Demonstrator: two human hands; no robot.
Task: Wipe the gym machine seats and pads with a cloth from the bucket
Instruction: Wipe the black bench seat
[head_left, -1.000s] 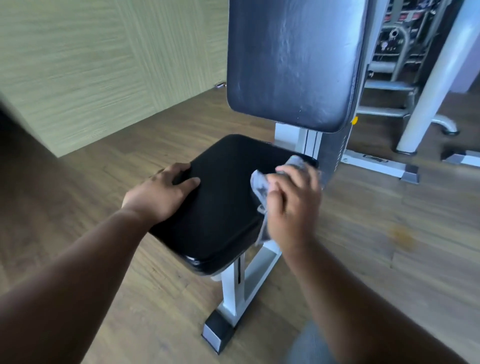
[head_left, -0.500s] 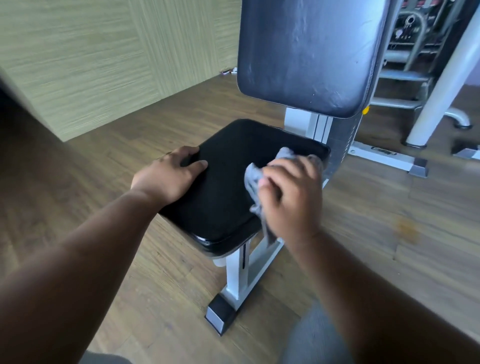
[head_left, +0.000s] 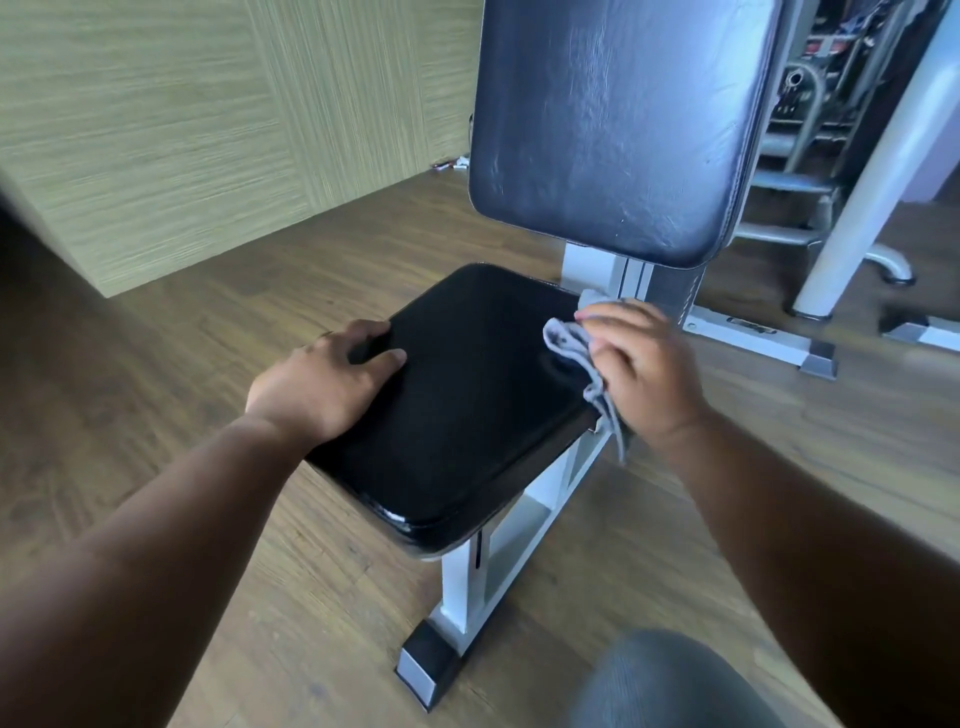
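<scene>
A black padded seat sits on a white metal frame, with a dark upright back pad behind it. My right hand grips a crumpled grey cloth at the seat's right rear edge; a strip of the cloth hangs down over the side. My left hand rests flat on the seat's left edge, thumb lying on the top surface. No bucket is in view.
The bench stands on a brown wood floor near a greenish wall. More white and grey machine frames stand at the back right. My grey-clad knee shows at the bottom.
My right hand has slid the cloth back and to the right along the seat's edge, towards the back pad. My left hand has kept its place on the seat.
</scene>
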